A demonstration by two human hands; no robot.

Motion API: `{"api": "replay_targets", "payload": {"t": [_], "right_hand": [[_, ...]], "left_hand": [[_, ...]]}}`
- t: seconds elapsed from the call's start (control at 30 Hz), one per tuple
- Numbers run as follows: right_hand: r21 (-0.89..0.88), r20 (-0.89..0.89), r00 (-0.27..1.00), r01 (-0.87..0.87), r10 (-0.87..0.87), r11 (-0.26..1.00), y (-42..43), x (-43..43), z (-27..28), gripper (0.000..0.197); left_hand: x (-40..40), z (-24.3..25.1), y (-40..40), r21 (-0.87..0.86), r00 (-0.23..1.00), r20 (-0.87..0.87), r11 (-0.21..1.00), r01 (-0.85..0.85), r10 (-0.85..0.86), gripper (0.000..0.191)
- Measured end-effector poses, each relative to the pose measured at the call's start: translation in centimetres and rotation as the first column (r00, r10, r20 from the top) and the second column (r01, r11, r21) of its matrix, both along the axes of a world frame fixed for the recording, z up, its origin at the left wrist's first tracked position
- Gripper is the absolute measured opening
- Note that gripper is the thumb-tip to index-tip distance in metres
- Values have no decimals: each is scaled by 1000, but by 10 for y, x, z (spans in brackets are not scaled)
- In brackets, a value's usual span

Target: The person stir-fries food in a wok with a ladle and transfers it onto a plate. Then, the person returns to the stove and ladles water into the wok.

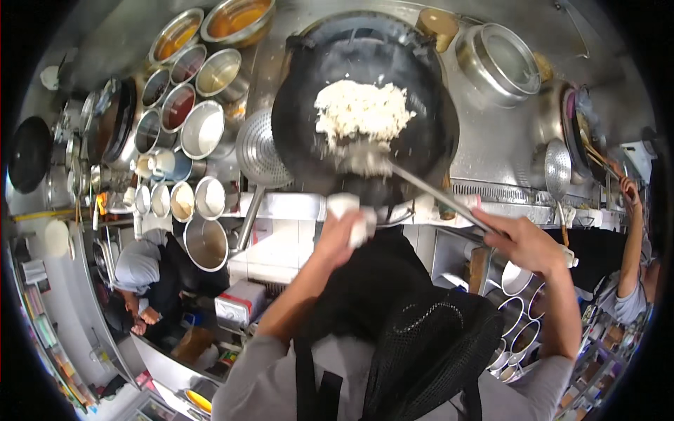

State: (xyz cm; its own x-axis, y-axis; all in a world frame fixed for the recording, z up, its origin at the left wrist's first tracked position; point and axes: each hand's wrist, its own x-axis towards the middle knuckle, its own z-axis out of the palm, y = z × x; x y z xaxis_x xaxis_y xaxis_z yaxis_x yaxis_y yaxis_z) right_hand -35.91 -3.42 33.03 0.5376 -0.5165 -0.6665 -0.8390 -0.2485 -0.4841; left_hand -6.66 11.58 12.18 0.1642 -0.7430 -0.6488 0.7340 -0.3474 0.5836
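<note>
A large dark wok (326, 63) stands in front of me with a heap of fried rice (363, 110), pale and loose, in its middle. My right hand (518, 239) is closed around the handle of a metal wok ladle (442, 197). The ladle's head is blurred at the near edge of the rice. A white cloth (360, 226) is bunched in my left hand (337, 237) at the wok's near rim. To the wok's left lies a perforated metal strainer (260, 144), its handle pointing towards me.
Several metal containers (202, 129) of sauces and seasonings crowd the left. A lidded metal pot (497, 63) stands right of the wok. One co-worker (139, 268) bends down at the lower left. At far right, another's raised arm (632, 226) reaches to a second wok beside a skimmer (557, 168).
</note>
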Motion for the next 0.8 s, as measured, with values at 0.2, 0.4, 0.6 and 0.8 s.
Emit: {"api": "replay_targets", "payload": {"t": [0.2, 0.4, 0.6, 0.8], "right_hand": [[-311, 154, 984, -39, 91, 949, -19, 12, -34, 55], [-649, 195, 979, 172, -57, 741, 10, 31, -191, 65], [-106, 453, 817, 446, -356, 889, 72, 25, -96, 53], [272, 399, 639, 602, -657, 751, 64, 28, -85, 52]], "left_hand": [[18, 18, -53, -110, 999, -35, 994, 20, -24, 22], [-1, -78, 22, -140, 985, -34, 977, 162, -168, 36], [18, -29, -54, -113, 999, -23, 993, -26, 24, 30], [39, -52, -127, -13, 999, -33, 1000, 8, -9, 20]]}}
